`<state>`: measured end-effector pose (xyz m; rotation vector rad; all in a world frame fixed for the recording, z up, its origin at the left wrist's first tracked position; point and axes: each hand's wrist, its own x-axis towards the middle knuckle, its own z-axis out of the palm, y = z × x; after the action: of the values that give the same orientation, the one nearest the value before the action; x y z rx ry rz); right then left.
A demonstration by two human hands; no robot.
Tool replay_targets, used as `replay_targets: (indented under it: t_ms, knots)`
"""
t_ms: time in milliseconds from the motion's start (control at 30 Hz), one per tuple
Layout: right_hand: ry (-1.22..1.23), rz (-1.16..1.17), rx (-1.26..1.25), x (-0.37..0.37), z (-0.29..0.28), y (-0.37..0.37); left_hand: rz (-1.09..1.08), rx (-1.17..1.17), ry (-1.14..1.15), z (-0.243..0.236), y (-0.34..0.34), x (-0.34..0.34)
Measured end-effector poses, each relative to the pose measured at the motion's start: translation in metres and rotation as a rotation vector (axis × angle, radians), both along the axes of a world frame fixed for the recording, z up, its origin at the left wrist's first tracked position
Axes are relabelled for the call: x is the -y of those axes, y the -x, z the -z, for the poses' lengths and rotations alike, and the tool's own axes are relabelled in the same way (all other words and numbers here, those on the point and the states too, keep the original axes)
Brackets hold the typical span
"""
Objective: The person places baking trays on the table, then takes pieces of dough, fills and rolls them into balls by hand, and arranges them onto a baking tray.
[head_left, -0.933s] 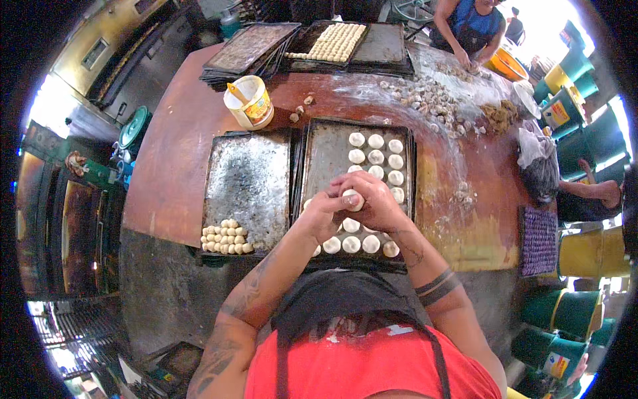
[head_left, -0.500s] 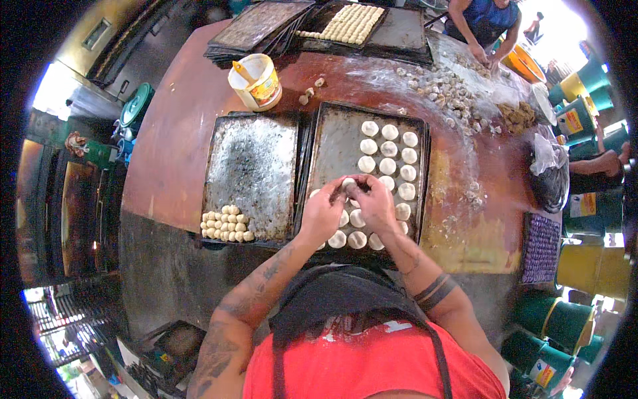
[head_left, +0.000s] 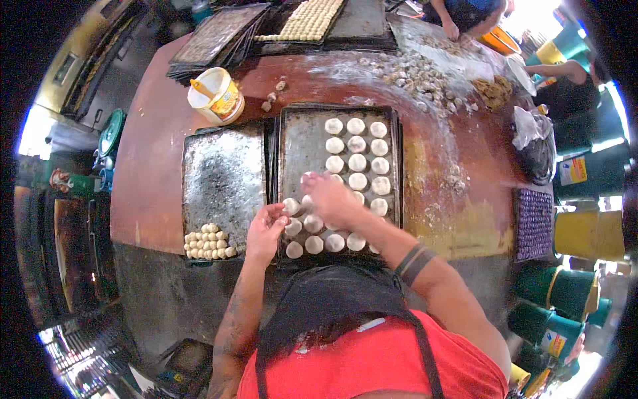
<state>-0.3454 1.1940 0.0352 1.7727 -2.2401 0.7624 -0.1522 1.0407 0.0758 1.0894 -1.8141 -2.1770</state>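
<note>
My right hand (head_left: 329, 198) reaches over the right baking tray (head_left: 296, 153), its fingertips closed on a small pale dough piece (head_left: 308, 178). Some blur lies over those fingers. Rows of flattened white dough rounds (head_left: 357, 163) cover the right and near parts of that tray; my right hand and forearm hide some. By the tray's left edge, my left hand (head_left: 267, 229) has thumb and fingers apart, close to one dough round (head_left: 291, 206), with nothing plainly held. A cluster of small dough balls (head_left: 209, 241) sits in the near left corner of the left baking tray (head_left: 226, 163).
Beyond the left tray stands a white tub (head_left: 216, 96) with an orange-handled tool. Stacked trays (head_left: 216, 36) lie at the far left, with a tray of dough balls (head_left: 309, 20) beside them. Filling lumps (head_left: 415, 73) scatter far right, near another person's hand (head_left: 450, 30). A black bag (head_left: 537, 156) sits right.
My hands, together over the tray around a dough piece, have separated. The right carries the piece leftward; the left has drawn back to the tray's left edge. The whole view has shifted.
</note>
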Motion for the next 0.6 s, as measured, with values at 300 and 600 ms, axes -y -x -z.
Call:
replay_targets:
  t_ms: [300, 600]
  knots:
    - [-0.514, 0.976, -0.124, -0.249, 0.081, 0.232, 0.057, 0.306, 0.503, 0.040, -0.086, 0.062]
    - [0.930, 0.888, 1.410, -0.261, 0.045, 0.184, 0.217, 0.856, 1.457, 0.079, -0.098, 0.158]
